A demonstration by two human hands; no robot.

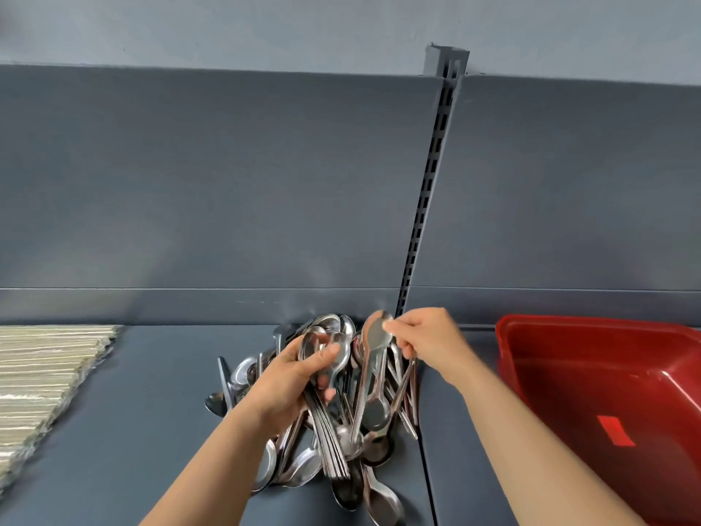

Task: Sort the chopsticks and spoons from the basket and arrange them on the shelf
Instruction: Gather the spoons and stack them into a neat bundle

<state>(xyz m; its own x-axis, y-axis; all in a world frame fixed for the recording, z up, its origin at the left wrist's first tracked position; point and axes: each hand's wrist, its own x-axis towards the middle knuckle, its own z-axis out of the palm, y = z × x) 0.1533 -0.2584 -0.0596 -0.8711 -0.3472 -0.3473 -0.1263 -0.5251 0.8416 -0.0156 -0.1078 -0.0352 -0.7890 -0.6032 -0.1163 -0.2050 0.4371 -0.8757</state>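
At the far left of the grey shelf (151,392) lies a broad layer of pale chopsticks (45,373), laid side by side and fanning toward the near edge. Near the middle, a loose pile of steel spoons (292,465) sits on the shelf, its bowls and handles pointing every way. Over the pile, the left hand (292,385) has its grip closed round a nested stack of spoons (326,446), bowls up by the thumb and handles slanting down toward the near edge. Just beside it, the right hand (428,343) has its grip narrowed to a pinch on the bowl of a single spoon (373,373), whose handle hangs down over the pile. Behind rises a slotted upright (428,184). At the far right a red basket (504,358) stands on the shelf, apart from the pile
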